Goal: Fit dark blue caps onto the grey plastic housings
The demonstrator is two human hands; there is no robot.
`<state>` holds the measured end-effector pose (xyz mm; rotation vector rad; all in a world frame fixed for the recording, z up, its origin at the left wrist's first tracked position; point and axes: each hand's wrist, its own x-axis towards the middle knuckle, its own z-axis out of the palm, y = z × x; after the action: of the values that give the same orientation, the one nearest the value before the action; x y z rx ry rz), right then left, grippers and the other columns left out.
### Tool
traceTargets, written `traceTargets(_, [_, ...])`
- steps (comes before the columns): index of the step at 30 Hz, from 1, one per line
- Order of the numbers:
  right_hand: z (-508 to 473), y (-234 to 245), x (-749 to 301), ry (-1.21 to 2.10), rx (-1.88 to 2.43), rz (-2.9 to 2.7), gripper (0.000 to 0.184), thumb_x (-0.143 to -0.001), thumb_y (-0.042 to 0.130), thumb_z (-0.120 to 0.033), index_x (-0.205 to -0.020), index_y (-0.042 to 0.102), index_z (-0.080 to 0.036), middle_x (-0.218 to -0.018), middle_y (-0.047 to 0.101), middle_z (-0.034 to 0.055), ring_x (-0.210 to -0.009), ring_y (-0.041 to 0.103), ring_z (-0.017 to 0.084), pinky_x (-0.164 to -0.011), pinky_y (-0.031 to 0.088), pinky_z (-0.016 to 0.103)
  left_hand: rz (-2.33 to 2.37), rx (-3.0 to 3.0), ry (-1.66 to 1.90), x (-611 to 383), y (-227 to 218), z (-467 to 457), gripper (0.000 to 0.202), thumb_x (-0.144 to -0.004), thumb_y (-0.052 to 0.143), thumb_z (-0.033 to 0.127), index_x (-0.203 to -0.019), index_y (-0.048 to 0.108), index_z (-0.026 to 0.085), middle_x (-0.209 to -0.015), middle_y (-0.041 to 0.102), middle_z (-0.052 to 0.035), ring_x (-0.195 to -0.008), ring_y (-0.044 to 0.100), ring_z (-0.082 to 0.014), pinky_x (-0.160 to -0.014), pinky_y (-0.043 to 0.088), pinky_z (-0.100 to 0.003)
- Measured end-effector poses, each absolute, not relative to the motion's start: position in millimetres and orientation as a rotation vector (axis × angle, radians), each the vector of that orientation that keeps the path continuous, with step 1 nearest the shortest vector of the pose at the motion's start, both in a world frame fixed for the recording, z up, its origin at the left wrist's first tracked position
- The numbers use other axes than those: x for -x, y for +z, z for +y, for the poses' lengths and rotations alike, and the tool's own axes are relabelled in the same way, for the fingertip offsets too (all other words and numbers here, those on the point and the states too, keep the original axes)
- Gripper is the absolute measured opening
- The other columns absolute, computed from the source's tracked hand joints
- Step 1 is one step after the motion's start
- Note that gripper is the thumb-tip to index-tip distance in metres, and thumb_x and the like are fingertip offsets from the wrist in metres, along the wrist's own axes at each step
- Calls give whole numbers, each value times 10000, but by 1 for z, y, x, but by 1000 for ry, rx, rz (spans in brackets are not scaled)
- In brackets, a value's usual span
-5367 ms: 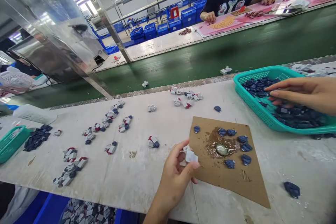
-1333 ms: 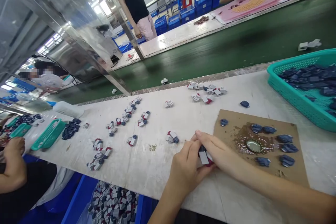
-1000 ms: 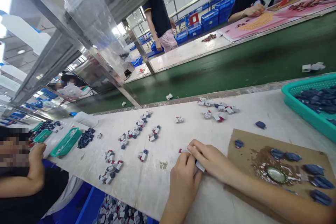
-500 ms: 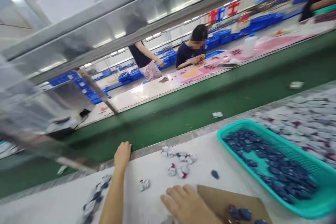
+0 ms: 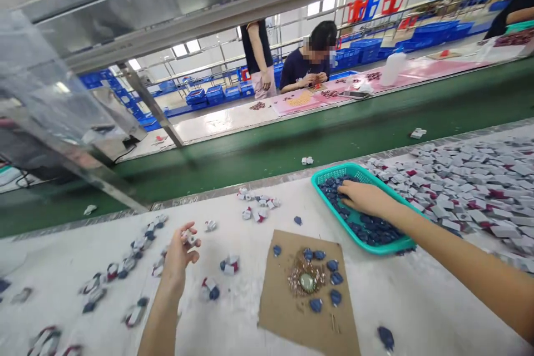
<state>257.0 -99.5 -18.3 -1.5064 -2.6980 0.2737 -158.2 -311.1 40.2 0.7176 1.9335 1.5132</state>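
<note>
My left hand [image 5: 180, 253] is raised over the white table, its curled fingers closed round a small white plastic piece [image 5: 191, 238]. My right hand [image 5: 367, 198] reaches into a teal basket [image 5: 377, 249] of dark blue pieces [image 5: 367, 228]. Its fingers are drawn together among them, and the fingertips are partly hidden. Between the hands lies a brown cardboard sheet [image 5: 283, 311] bearing several blue pieces [image 5: 335, 278] around a round, shiny pale blob [image 5: 307, 282]. White, blue and dark red assembled pieces [image 5: 230, 265] lie near my left hand.
A large heap of white pieces [image 5: 475, 189] spreads at the right. Assembled pieces form a row [image 5: 139, 245] at the left. Beyond runs a green conveyor belt [image 5: 233, 167] with a few white pieces. Across it, a person [image 5: 306, 69] works seated; another stands. A metal post [image 5: 152, 105] rises at left.
My right hand has moved from beside the cardboard into the teal basket. My left hand has come back from the belt's edge and now holds a white piece. The view has shifted.
</note>
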Motion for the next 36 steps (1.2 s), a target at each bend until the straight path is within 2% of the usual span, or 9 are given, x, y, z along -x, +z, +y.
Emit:
traceTargets(4, [-115,-4,-259,325,1488,-2610,309,-995,632,-378,-1221,641,-168,-1206,669,86,-1009,671,210,-876,580,425,1741,-604,1621,100,29,-367,610,-637,831,401,-1166,626,180,-919,678,-33,-704,595,-154,-422,385,-195])
traceTargets(9, [-185,19,-245,594,1292,-2571,427,-1073,269,-419,-1202,603,-186,-1089,733,120,-744,706,203,-692,569,358,1506,-390,1733,39,-1,-398,448,-612,924,441,-886,732,144,-874,756,-75,-663,600,-114,-423,393,-145])
traceTargets(14, [-248,19,-207,846,990,-2765,275,-946,489,-435,-1054,679,-268,-923,781,61,-750,728,245,-631,516,325,1338,-319,1608,12,-14,-405,430,-594,950,438,-866,781,152,-855,770,-69,-709,714,-145,-518,514,-164])
traceTargets(16, [-255,9,-193,822,972,-2806,240,-924,519,-391,-1091,637,-264,-889,776,62,-709,715,252,-600,476,320,1275,-293,1584,8,-13,-406,433,-552,976,413,-832,773,152,-794,753,-42,-624,687,-122,-464,483,-151])
traceTargets(19, [-253,-11,-180,762,958,-2863,112,-903,545,-377,-916,549,-265,-738,721,34,-600,666,248,-537,382,303,1233,-276,1609,5,-11,-407,496,-534,988,398,-922,792,159,-769,731,-21,-506,546,-56,-365,372,-122])
traceTargets(22, [-247,-27,-174,730,910,-2910,186,-894,526,-369,-764,444,-264,-695,679,34,-603,653,250,-528,323,301,1186,-279,1611,5,-8,-409,526,-596,963,410,-1035,813,161,-807,732,-35,-548,494,-50,-376,384,-112])
traceTargets(29, [-254,-27,-174,790,834,-2889,312,-990,391,-435,-733,420,-259,-699,637,34,-622,627,222,-576,359,314,1137,-282,1520,11,-2,-413,415,-632,945,413,-924,812,151,-795,743,-30,-659,611,-93,-512,538,-150])
traceTargets(34, [-258,-26,-172,852,890,-2786,409,-991,358,-537,-702,425,-256,-668,628,43,-583,594,217,-552,340,317,1136,-298,1542,7,1,-412,423,-671,926,409,-893,654,172,-891,762,-27,-729,732,-139,-523,554,-161])
traceTargets(36, [-256,-24,-172,897,915,-2725,459,-975,381,-607,-688,448,-255,-640,622,34,-568,587,209,-543,350,312,1097,-370,1478,7,2,-413,443,-753,863,466,-948,563,205,-876,762,-22,-622,736,-141,-448,515,-157])
